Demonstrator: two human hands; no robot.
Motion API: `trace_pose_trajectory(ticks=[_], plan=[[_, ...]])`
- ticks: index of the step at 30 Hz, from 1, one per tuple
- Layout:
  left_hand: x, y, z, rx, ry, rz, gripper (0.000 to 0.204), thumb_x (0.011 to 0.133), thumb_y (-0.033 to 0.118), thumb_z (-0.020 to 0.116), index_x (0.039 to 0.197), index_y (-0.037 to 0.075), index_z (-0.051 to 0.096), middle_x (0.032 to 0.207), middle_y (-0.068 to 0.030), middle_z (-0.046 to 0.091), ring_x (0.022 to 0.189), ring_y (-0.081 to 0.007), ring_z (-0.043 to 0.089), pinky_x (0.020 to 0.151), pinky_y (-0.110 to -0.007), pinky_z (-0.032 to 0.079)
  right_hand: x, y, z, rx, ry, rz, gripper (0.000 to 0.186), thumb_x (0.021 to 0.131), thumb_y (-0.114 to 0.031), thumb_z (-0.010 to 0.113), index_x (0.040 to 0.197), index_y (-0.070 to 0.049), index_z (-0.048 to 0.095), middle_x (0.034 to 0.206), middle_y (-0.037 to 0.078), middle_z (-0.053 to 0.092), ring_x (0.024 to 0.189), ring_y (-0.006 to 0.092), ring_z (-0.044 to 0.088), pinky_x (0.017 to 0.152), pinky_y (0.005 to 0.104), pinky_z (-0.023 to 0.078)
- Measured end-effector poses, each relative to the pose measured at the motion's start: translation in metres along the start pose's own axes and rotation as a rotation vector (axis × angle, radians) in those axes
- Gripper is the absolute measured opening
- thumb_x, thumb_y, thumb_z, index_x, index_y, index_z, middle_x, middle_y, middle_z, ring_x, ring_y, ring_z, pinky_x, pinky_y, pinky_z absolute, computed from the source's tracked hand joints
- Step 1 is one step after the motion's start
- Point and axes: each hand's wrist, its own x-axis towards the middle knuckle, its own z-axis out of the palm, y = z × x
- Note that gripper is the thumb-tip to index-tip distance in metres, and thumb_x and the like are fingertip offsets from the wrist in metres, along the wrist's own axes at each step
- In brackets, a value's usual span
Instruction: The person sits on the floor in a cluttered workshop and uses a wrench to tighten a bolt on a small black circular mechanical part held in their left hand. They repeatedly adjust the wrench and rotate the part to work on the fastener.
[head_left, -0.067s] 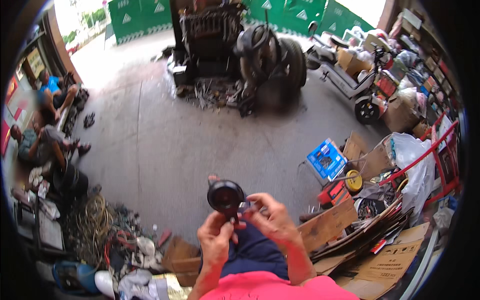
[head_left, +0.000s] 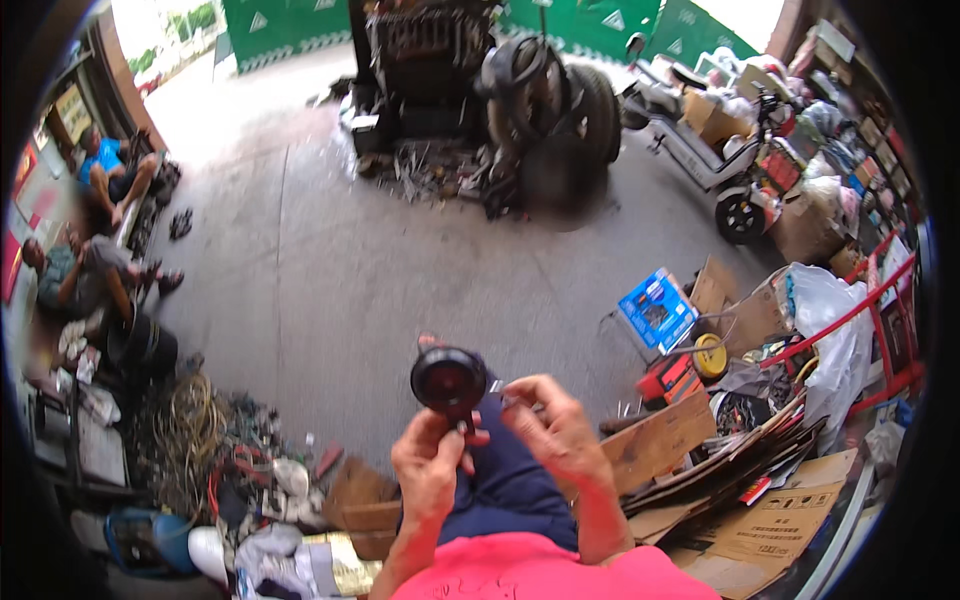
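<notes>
My left hand (head_left: pixel 428 458) is closed around the lower part of a round black object (head_left: pixel 450 378), which has a thick rim and a dark reddish centre. Its exact kind is not clear. Just to the right, my right hand (head_left: pixel 552 428) is closed with thumb and fingers pinched on a small shiny metal piece (head_left: pixel 497 387), too small to name. A narrow gap lies between this piece and the round object's edge. Both hands are above my dark blue trousers (head_left: pixel 500 490), in front of a pink shirt.
At the left, tangled cables (head_left: pixel 185 430) and scrap lie near a black bucket (head_left: pixel 143 343); two people sit beyond. To the right are a wooden plank (head_left: pixel 660 450), flattened cardboard (head_left: pixel 770 520), a blue box (head_left: pixel 657 310) and a red hand truck (head_left: pixel 880 320). A scooter (head_left: pixel 700 155) and dark machinery (head_left: pixel 430 80) stand farther off.
My right hand has drawn slightly right, away from the round black object, with the metal piece in its fingers. The left hand keeps its hold. The whole view has shifted a little.
</notes>
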Motion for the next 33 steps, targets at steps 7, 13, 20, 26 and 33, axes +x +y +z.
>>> trace_pose_trajectory(ticks=[7, 13, 20, 26, 33], plan=[[0.003, 0.003, -0.009, 0.052, 0.085, 0.067, 0.027, 0.088, -0.006, 0.054, 0.115, -0.005, 0.058, 0.097, -0.0164, 0.069, 0.074, -0.0178, 0.069, 0.048, -0.022, 0.05, -0.015, 0.0, -0.008, -0.127, -0.16, -0.014, 0.018, 0.095, -0.018, 0.059, 0.093, -0.001, 0.063, 0.065, 0.002, 0.053, 0.058, 0.0082, 0.048, 0.053, 0.0254, 0.04], [0.0, 0.0, -0.006, 0.052, 0.076, 0.048, 0.029, 0.088, -0.007, 0.053, 0.117, -0.007, 0.057, 0.099, -0.0166, 0.069, 0.075, -0.0161, 0.069, 0.049, -0.021, 0.05, -0.011, -0.003, 0.0, -0.191, -0.259, 0.004, 0.017, 0.093, -0.015, 0.062, 0.09, 0.001, 0.065, 0.062, 0.001, 0.055, 0.056, 0.0063, 0.05, 0.049, 0.0233, 0.04], [-0.008, 0.0, -0.008, 0.262, -0.022, -0.002, 0.035, 0.089, -0.006, 0.054, 0.125, -0.006, 0.053, 0.1, -0.0106, 0.068, 0.082, -0.0111, 0.068, 0.057, -0.02, 0.052, 0.005, -0.011, -0.011, -0.414, -0.299, -0.209, 0.015, 0.089, -0.015, 0.064, 0.09, -0.001, 0.068, 0.061, 0.007, 0.057, 0.055, 0.0093, 0.054, 0.051, 0.0276, 0.043], [-0.012, -0.001, -0.008, 0.251, -0.086, 0.002, 0.031, 0.091, -0.005, 0.055, 0.122, -0.006, 0.055, 0.099, -0.01, 0.067, 0.085, -0.0122, 0.067, 0.059, -0.021, 0.054, 0.014, -0.011, -0.021, -0.371, -0.455, -0.003, 0.016, 0.09, -0.016, 0.064, 0.094, -0.001, 0.069, 0.061, 0.005, 0.057, 0.057, 0.0071, 0.052, 0.053, 0.0268, 0.044], [-0.013, -0.007, -0.014, 0.15, -0.087, -0.063, 0.025, 0.093, -0.002, 0.052, 0.118, -0.006, 0.056, 0.098, -0.0108, 0.067, 0.084, -0.0143, 0.067, 0.06, -0.024, 0.057, -0.003, 0.003, -0.011, -0.072, -0.436, 0.237, 0.019, 0.093, -0.014, 0.061, 0.107, -0.002, 0.069, 0.07, -0.001, 0.061, 0.063, 0.005, 0.053, 0.055, 0.0225, 0.044]])
